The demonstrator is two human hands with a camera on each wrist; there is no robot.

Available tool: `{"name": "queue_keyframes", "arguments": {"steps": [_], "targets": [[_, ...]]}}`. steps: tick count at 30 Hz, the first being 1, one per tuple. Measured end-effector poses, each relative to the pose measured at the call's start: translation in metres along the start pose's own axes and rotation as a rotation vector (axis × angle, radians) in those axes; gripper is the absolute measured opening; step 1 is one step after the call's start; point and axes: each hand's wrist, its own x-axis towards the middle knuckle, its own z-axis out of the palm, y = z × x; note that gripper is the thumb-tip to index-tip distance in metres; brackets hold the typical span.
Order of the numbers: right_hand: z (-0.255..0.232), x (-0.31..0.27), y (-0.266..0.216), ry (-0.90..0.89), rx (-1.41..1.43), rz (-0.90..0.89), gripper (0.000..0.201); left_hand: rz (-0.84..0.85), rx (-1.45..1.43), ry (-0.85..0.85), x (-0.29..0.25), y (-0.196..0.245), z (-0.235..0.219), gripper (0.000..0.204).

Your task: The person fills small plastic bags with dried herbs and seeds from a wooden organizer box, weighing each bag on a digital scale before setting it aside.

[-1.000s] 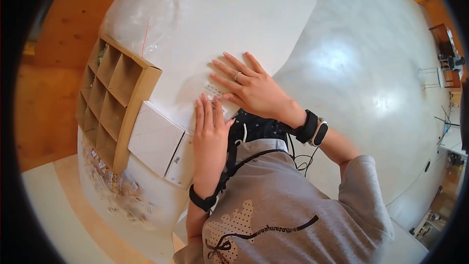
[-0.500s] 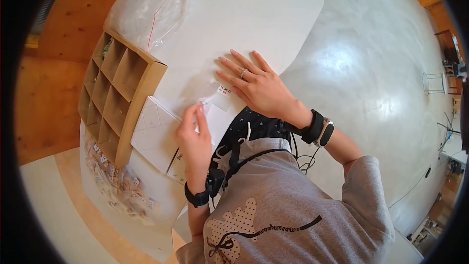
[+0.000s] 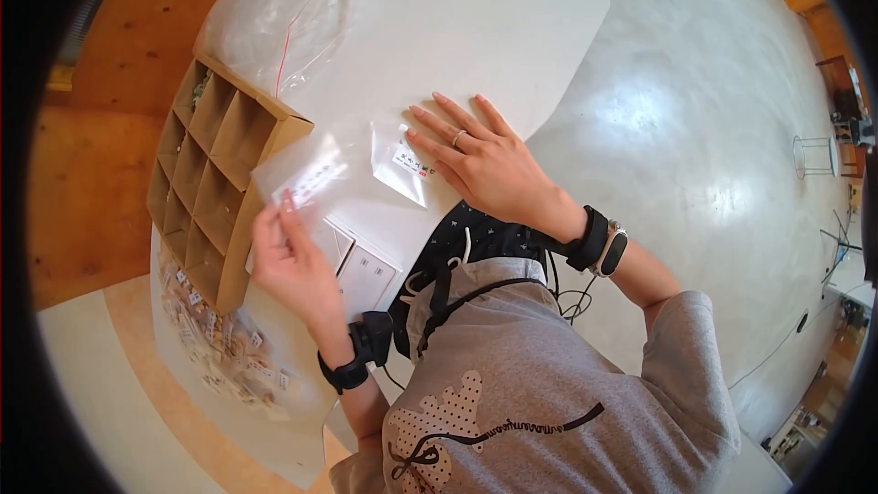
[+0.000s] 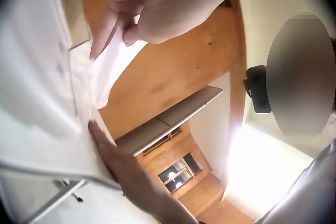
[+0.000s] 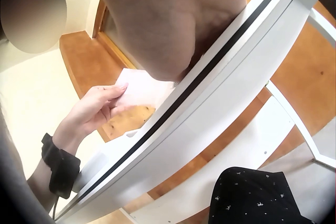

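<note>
On the white tabletop [image 3: 476, 27], the right hand [image 3: 480, 160] lies flat on a clear plastic bag [image 3: 402, 160] near the front edge; the left hand [image 3: 288, 256] pinches another small bag [image 3: 306, 174] lifted beside the cardboard divider box [image 3: 215, 174].

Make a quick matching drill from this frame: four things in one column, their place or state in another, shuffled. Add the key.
Things:
1. left hand
2. right hand
3. cardboard divider box
4. bag of small tiles

States:
A. lies flat on the white table, fingers spread on a small clear bag
B. lies at the table's near left edge
C. holds a second clear bag lifted off the table
D. stands at the table's left edge, compartments open

Pairs: 1-C, 2-A, 3-D, 4-B
</note>
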Motion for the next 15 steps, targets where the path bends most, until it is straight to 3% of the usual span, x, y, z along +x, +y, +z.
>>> {"name": "queue_keyframes", "arguments": {"steps": [3, 6, 9, 12, 15], "targets": [[0.001, -0.002, 0.002, 0.015, 0.015, -0.002, 0.04, 0.105, 0.028, 0.129, 0.005, 0.009, -0.003, 0.013], [0.004, -0.003, 0.002, 0.035, 0.021, 0.003, 0.039, 0.016, 0.125, 0.307, 0.001, 0.021, -0.002, 0.015], [0.008, -0.008, 0.003, 0.069, 0.035, 0.015, 0.038, 0.153, 0.319, 0.471, 0.007, 0.041, -0.014, 0.01], [0.01, -0.01, 0.005, 0.081, 0.061, 0.015, 0.038, 0.375, 0.162, 0.386, 0.013, 0.029, -0.015, 0.009], [0.01, -0.009, 0.006, 0.065, 0.072, 0.012, 0.041, 0.231, 0.303, -0.194, 0.005, 0.009, 0.005, 0.019]]}}
